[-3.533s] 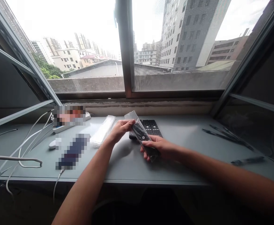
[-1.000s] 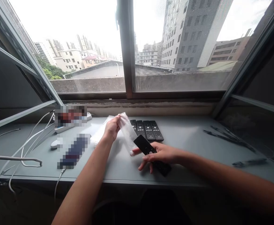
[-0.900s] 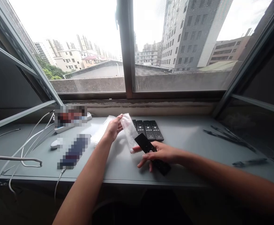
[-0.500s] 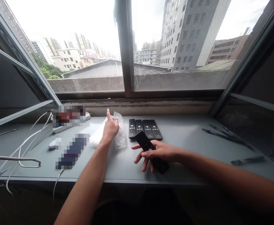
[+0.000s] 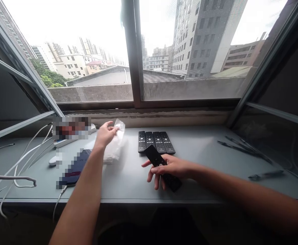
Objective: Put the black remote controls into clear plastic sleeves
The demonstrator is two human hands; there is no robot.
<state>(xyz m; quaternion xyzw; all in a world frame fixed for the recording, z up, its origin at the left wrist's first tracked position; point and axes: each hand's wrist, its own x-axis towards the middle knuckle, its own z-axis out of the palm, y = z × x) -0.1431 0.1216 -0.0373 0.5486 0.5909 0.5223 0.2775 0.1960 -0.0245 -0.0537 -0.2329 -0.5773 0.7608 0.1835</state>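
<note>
My left hand (image 5: pixel 106 134) pinches the upper part of a clear plastic bag (image 5: pixel 120 131) at the back left of the desk. Beneath it lies a stack of similar clear bags (image 5: pixel 112 153). My right hand (image 5: pixel 168 167) holds a black remote (image 5: pixel 154 154) at a slant above the desk, thumb on its button side and several fingers spread below. Just behind it, several black remotes (image 5: pixel 156 141) lie side by side with their buttons up.
A dark phone (image 5: pixel 79 168) with a white cable lies at the left, near a white mouse-like object (image 5: pixel 54 160) and a power strip (image 5: pixel 94 128). Dark cables (image 5: pixel 243 149) lie at the right. Window frames (image 5: pixel 149 104) rise behind the grey desk.
My left hand has moved left with the clear bag, which now hangs over the stack of bags. My right hand still holds the remote, almost unmoved. The view has shifted slightly.
</note>
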